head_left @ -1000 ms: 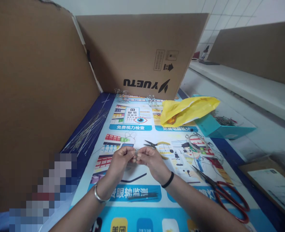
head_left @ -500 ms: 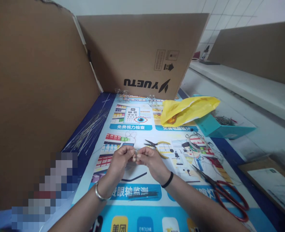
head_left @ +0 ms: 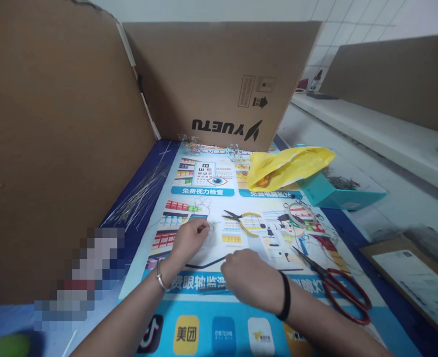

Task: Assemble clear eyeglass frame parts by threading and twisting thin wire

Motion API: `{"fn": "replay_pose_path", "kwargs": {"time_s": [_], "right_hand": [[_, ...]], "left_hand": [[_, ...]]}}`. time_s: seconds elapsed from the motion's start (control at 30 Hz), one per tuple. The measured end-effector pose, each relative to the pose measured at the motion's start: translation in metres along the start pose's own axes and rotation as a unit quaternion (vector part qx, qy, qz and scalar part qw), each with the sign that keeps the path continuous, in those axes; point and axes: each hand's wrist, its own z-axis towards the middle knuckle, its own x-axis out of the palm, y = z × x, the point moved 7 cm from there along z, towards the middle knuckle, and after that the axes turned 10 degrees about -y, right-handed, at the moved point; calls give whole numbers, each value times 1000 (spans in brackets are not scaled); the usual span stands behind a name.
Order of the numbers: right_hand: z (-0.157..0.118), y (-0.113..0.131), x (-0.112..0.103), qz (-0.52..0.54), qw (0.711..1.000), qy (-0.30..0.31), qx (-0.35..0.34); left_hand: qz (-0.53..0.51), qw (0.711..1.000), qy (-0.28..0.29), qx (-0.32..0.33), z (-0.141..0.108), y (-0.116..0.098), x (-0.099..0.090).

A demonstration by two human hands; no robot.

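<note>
Head view — right hand (head_left: 247, 277) by dark strips (head_left: 212, 289).

Left hand (head_left: 189, 239), right hand (head_left: 246, 273) apart, pliers (head_left: 237, 217), scissors (head_left: 327, 274)

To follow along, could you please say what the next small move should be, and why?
Probably pick up one of the thin dark strips with the right hand, since it partly covers them in view, while the left hand is closed in a pinch.
</note>
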Motion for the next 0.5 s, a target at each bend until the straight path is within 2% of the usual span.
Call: {"fn": "replay_pose_path", "kwargs": {"time_s": [0.07,0.17,0.37,0.5], "right_hand": [[-2,23,7,-5,1000,13,-28],[1,35,19,-24,1000,15,11],[8,37,30,-48,999,-5,16],[9,33,30,-51,999,-6,8]], "left_hand": [[20,1000,6,11,-2,-3,5],[61,998,10,27,-4,-8,12],[141,989,1,40,1,-14,20],[171,984,4,50,1,-15,21]]}}
